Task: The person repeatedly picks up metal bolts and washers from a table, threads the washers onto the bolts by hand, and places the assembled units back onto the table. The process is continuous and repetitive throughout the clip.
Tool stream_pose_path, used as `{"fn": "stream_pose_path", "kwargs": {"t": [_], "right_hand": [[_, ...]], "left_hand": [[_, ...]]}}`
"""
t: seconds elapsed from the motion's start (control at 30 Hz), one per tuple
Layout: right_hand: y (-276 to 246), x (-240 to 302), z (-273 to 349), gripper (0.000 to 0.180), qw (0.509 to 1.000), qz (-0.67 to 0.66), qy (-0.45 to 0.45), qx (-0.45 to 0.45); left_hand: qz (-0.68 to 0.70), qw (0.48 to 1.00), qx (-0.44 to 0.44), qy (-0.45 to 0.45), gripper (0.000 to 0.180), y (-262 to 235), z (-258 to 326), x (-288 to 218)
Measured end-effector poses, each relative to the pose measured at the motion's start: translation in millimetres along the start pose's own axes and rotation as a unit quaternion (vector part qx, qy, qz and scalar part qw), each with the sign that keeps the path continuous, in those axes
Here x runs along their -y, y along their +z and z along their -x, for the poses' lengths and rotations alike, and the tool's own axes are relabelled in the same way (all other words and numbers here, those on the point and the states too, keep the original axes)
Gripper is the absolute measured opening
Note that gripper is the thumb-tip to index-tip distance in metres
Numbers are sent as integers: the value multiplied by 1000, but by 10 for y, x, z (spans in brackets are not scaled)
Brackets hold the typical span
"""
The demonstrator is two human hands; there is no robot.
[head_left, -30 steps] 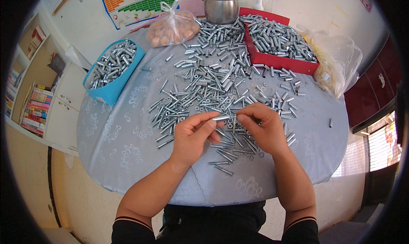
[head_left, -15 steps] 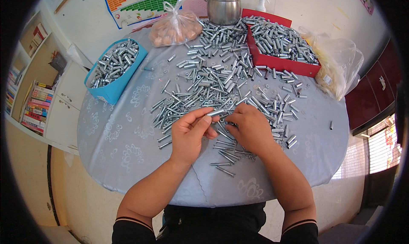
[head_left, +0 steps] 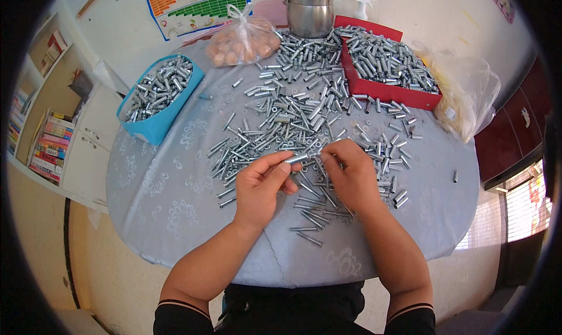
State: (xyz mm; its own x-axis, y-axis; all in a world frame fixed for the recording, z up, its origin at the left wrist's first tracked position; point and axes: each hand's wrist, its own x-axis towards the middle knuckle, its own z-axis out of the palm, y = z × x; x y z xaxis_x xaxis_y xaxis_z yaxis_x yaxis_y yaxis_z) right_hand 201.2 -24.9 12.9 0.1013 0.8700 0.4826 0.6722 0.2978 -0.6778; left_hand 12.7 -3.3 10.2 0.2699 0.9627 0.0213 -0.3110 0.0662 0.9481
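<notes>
My left hand (head_left: 261,186) pinches a shiny metal anchor sleeve (head_left: 297,158) between thumb and fingers, its free end pointing right. Close by, my right hand (head_left: 355,174) has its thumb and fingertips closed at that end; what they grip is too small to make out. Under and beyond both hands spreads a loose heap of bolts, sleeves, washers and nuts (head_left: 287,124). Several long bolts (head_left: 310,218) lie on the cloth just in front of the hands.
A blue box (head_left: 153,124) of metal sleeves stands at the left, a red box (head_left: 395,96) of them at the back right. Behind the heap are a tied bag of round brown things (head_left: 243,42) and a steel pot (head_left: 310,13). A clear plastic bag (head_left: 468,95) sits far right.
My right hand has moved slightly up from the heap, and its fingertips have come to the end of the anchor sleeve. My left hand keeps its hold in nearly the same place.
</notes>
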Motion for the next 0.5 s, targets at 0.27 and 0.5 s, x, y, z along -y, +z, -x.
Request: {"fn": "stream_pose_path", "kwargs": {"t": [0.27, 0.5], "right_hand": [[-74, 69, 84, 9, 913, -344, 215, 45], [-140, 78, 82, 18, 904, -363, 217, 70]], "left_hand": [[-9, 1000, 28, -9, 26, 21, 21, 21], [-17, 999, 41, -6, 25, 13, 18, 34]]}}
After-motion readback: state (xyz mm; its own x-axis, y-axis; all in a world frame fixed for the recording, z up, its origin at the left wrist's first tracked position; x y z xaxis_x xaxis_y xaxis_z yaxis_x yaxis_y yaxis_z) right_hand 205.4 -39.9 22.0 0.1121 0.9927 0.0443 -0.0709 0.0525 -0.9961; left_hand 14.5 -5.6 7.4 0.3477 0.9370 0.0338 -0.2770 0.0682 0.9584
